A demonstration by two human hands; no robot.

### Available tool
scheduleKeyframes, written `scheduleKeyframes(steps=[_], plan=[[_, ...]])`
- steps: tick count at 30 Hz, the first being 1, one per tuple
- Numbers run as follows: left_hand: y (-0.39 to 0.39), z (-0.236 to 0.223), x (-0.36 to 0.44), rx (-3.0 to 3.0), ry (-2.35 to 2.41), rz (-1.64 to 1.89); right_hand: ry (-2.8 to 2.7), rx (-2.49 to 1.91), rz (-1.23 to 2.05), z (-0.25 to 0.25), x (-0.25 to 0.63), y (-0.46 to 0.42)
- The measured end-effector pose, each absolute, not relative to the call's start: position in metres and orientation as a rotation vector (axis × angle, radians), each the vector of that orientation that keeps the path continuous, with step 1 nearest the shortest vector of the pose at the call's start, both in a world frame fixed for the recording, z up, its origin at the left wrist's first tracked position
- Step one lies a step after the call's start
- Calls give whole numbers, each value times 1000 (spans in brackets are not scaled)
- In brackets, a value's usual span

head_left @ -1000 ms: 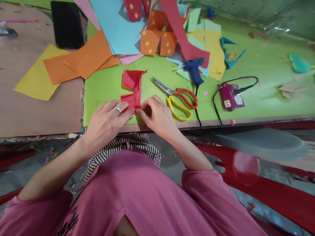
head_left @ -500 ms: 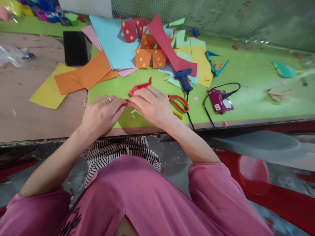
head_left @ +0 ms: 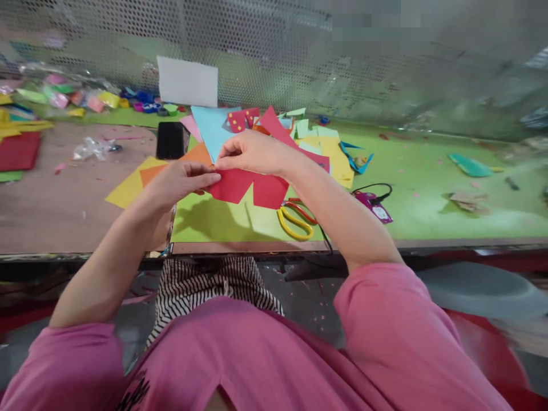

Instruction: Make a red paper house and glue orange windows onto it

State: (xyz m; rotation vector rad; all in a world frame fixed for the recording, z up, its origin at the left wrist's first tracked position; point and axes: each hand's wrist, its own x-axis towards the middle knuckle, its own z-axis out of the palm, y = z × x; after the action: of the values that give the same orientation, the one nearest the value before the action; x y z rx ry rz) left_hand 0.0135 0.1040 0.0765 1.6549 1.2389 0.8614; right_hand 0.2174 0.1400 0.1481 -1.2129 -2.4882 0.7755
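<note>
A red paper cutout (head_left: 269,191) with a V-shaped notch in its lower edge is held above the green table top. My left hand (head_left: 182,180) pinches its left end between thumb and fingers. At the upper left corner of the same paper, the fingertips of my right hand (head_left: 246,151) are pressed together, close to my left fingers. Exactly what lies between the right fingertips is partly hidden. Beneath the right forearm lie scissors (head_left: 295,224) with yellow and orange handles.
Behind my hands are light blue paper (head_left: 209,128), red dotted paper pieces (head_left: 240,120) and a red strip (head_left: 274,123). A black phone (head_left: 170,140) and yellow paper (head_left: 128,185) lie left. A purple box with a cable (head_left: 374,206) sits right. A perforated screen (head_left: 265,51) stands behind.
Both hands have lifted off the table with the red paper, which now shows its broad notched face. My right hand has turned and moved over its top edge. The view has tilted up.
</note>
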Motion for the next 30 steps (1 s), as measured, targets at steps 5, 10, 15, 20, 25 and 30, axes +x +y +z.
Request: scheduleKeyframes(steps=[5, 10, 15, 20, 25, 30], plan=[[103, 75, 18, 1623, 1271, 848, -2502, -1265, 780, 154, 211, 141], [101, 78, 29, 1323, 1231, 912, -2523, -1329, 775, 154, 211, 142], [96, 81, 40, 1143, 1235, 926, -2583, -1300, 771, 153, 213, 143], [93, 78, 44, 1115, 1219, 952, -2635, -1277, 744, 153, 214, 145], [96, 66, 43, 1104, 1177, 1000, -2650, -1294, 690, 150, 213, 145], [99, 57, 40, 1134, 1122, 987, -2660, -1224, 731, 148, 214, 145]])
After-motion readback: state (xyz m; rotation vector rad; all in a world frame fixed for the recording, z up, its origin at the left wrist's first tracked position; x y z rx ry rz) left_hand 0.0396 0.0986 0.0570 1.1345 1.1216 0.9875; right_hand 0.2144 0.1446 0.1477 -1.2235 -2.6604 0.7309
